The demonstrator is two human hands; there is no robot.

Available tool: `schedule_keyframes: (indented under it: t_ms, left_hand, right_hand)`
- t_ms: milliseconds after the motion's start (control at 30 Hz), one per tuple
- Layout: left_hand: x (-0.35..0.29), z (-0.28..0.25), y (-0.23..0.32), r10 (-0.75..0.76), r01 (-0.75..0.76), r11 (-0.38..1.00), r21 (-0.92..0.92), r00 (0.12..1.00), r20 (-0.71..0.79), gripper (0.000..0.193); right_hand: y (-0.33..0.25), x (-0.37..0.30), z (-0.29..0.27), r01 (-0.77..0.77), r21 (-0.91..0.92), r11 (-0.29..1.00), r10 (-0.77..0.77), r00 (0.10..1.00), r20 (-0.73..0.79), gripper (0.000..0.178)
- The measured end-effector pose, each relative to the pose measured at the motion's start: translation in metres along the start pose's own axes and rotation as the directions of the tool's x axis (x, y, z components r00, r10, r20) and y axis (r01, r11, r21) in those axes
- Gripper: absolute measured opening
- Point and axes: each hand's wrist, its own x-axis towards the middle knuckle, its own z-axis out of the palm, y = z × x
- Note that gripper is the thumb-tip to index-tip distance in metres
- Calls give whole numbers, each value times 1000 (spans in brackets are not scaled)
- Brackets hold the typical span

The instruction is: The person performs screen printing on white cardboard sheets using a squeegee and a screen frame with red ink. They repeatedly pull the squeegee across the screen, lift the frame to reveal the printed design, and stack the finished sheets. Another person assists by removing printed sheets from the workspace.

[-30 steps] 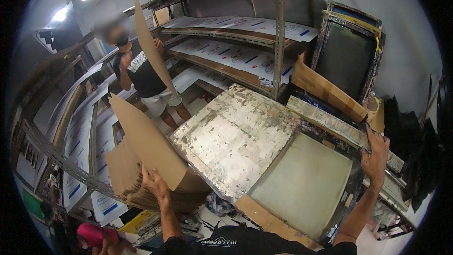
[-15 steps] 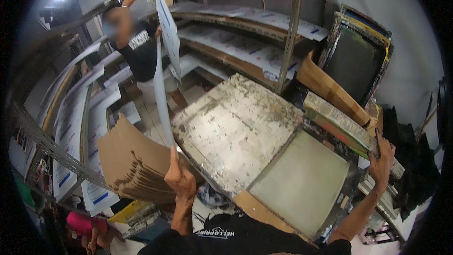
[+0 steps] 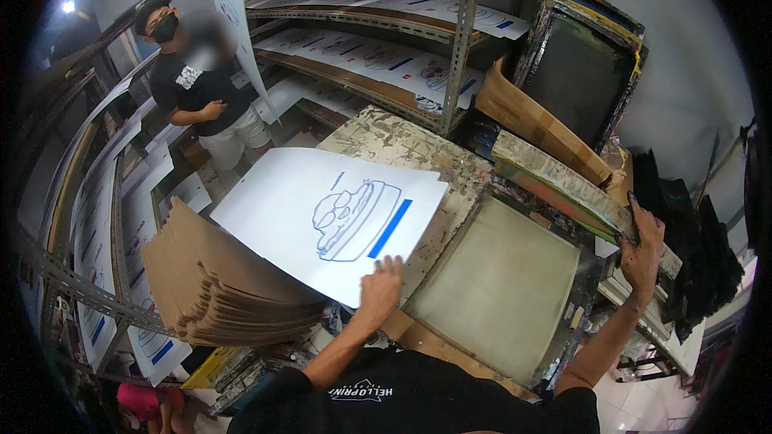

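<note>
A large white sheet [image 3: 281, 201] with a blue line drawing and a blue bar lies over the stained worktable [image 3: 378, 133], its left part reaching above a stack of brown cardboard [image 3: 217, 273]. My left hand [image 3: 380, 289] is on the sheet's near right edge, fingers over the printed face; the thumb is hidden. At the right, my right hand [image 3: 642, 245] grips the near end of a tilted, paint-crusted printing screen frame [image 3: 555, 181]. Below that frame, a pale rectangular panel [image 3: 503, 273] is set in the dark near part of the table.
A person in a black shirt [image 3: 213, 88] stands beyond the table, beside an upright white sheet [image 3: 237, 24]. Metal racks [image 3: 454, 64] hold printed sheets behind and at left. Dark framed screens [image 3: 579, 72] lean on the wall. Another person in pink [image 3: 145, 402] is at lower left.
The white sheet, seen edge-on before, has swung down over the table with its print showing. My left hand has moved right. My right hand stays on the frame. The other person has turned.
</note>
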Motion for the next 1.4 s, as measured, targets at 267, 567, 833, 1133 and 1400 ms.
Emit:
schedule_keyframes:
  t_ms: [267,567,833,1133,1400]
  left_hand:
    - [53,70,98,242,-253,965,67,960,138,47]
    - [46,-13,136,602,-193,704,-684,673,429,66]
    - [135,128,-132,-250,267,962,-57,945,210,95]
    - [126,183,-74,3,61,986,-158,928,373,99]
    - [164,201,19,167,-103,971,-214,936,309,93]
  right_hand:
    - [-3,-5,-2,-57,19,998,57,998,12,69]
    - [11,-20,-3,-36,-91,995,35,999,-11,59]
    - [-5,-3,-13,-76,-31,997,78,995,63,61]
    - [-1,-2,11,-1,23,1000,2,999,-51,66]
    - [27,-12,8,42,-45,998,-44,997,-56,59]
